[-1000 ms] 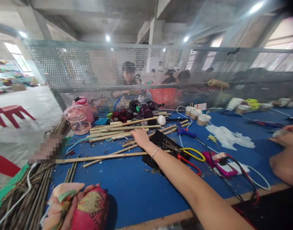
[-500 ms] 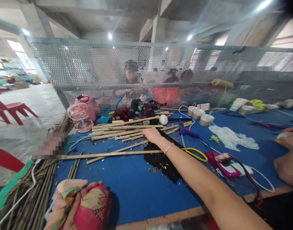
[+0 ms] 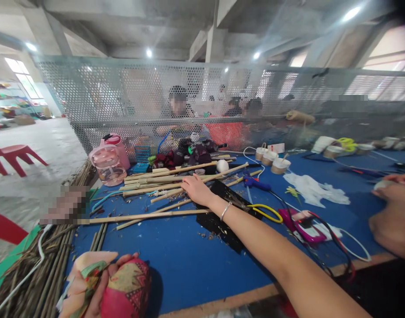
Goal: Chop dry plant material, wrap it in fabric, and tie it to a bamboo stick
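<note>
Left hand [image 3: 105,279] curled round a plump pink-and-tan patterned cloth-like bundle [image 3: 129,287], near edge of the blue-topped table [image 3: 189,269]. Right hand [image 3: 197,192] on slender pale wooden sticks [image 3: 167,179]; can't tell if gripping. I'd worry: tugging one could drag neighbours, roll the white ball [image 3: 222,166] behind.

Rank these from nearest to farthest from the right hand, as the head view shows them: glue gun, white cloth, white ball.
1. White ball: just beyond the right hand, slightly to its right.
2. Glue gun: to the hand's right.
3. White cloth: farther right, past the glue gun.
</note>
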Action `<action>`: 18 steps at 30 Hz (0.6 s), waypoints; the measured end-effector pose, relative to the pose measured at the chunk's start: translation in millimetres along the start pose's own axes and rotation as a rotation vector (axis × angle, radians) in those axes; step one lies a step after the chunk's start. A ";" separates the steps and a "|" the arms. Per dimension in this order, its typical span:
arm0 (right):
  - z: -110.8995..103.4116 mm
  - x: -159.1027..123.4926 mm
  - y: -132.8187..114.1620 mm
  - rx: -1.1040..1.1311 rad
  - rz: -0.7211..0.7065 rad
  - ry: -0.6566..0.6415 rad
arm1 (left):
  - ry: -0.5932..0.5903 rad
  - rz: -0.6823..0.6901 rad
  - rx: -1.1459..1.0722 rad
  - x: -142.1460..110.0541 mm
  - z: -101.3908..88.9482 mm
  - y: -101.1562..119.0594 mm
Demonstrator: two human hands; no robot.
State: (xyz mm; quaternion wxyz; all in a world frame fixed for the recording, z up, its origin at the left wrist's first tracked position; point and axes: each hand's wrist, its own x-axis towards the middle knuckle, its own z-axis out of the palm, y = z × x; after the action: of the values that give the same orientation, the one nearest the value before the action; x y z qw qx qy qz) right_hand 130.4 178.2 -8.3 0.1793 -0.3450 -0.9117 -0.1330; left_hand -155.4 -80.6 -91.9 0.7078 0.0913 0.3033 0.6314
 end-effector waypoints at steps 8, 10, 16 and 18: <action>-23.5 18.7 -25.3 -0.032 -0.256 0.063 | 0.096 0.052 0.030 -12.5 32.7 -4.3; -32.2 23.9 -36.8 -0.038 -0.333 0.085 | 0.109 0.101 0.051 -9.6 32.0 -4.7; -52.6 19.3 -74.6 -0.045 -0.418 0.119 | 0.084 0.197 0.072 -4.7 51.5 -11.1; -59.3 11.2 -84.3 -0.050 -0.433 0.133 | 0.041 0.262 0.034 -5.7 68.1 -12.3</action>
State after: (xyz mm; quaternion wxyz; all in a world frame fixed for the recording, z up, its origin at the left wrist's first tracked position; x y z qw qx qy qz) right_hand 79.5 101.8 39.7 0.1974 -0.1361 -0.9471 -0.2134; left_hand -108.1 -71.1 -41.9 0.6112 0.1294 0.3137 0.7150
